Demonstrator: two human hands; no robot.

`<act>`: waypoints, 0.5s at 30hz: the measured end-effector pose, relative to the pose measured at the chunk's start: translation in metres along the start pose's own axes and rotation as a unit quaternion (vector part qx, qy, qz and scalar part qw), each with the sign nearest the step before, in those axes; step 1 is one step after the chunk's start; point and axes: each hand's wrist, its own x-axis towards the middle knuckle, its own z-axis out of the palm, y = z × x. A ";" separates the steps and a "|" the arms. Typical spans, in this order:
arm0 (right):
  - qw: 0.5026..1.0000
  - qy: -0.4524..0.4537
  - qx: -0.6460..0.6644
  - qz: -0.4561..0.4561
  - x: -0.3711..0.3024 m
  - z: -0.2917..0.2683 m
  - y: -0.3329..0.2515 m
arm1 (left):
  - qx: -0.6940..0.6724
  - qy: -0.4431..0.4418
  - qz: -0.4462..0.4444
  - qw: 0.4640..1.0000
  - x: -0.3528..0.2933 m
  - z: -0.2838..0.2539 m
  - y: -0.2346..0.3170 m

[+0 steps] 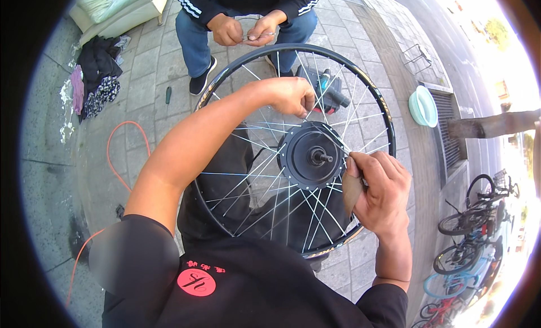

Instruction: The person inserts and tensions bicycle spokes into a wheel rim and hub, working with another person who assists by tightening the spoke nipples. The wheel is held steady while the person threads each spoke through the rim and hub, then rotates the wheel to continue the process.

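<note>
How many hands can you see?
4. The person's left hand reaches over the spoked wheel near its top; the right hand pinches a spoke beside the hub. A co-worker's two hands meet above the rim.

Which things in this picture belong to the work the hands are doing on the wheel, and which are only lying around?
In use:
- spoked wheel with black hub motor
- left hand among the upper spokes
- right hand pinching a spoke by the hub

Lying about:
- power drill on the paving
- screwdriver
- orange hose
- pile of clothes
- pale green bowl
- parked bicycles
</note>
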 end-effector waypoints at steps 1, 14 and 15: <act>1.000 -0.002 0.000 0.003 0.001 0.000 -0.001 | 0.010 0.005 0.001 1.000 0.001 0.001 -0.001; 0.999 -0.011 -0.003 0.043 -0.001 0.007 -0.004 | 0.085 0.039 -0.163 0.982 0.026 0.014 0.008; 0.999 -0.012 -0.002 0.045 -0.001 0.009 -0.005 | 0.093 0.049 -0.168 0.980 0.029 0.017 0.004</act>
